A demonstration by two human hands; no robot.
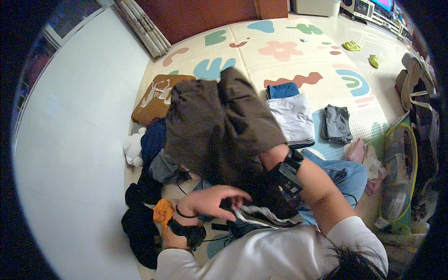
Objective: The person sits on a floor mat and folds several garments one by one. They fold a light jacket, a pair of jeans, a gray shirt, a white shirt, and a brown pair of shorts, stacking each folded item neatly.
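A dark brown garment [217, 129], seemingly trousers or shorts, spreads in front of me over the patterned mat. My right forearm, with a black strapped device at the wrist, goes in under or behind the garment's right edge, and the cloth hides my right hand. My left hand [217, 201] is just below the garment's lower part, its fingers curved and blurred near the waist; whether it touches cloth I cannot tell. A white strip [259, 218], perhaps a drawstring or waistband edge, lies by its fingertips.
Folded white [293, 117] and blue [285, 90] cloths and a folded grey garment [336, 124] lie to the right. At the left are a brown cushion [150, 101], a white plush toy [134, 148], dark clothes [140, 231] and an orange cloth [163, 211]. A mesh container [399, 175] stands far right.
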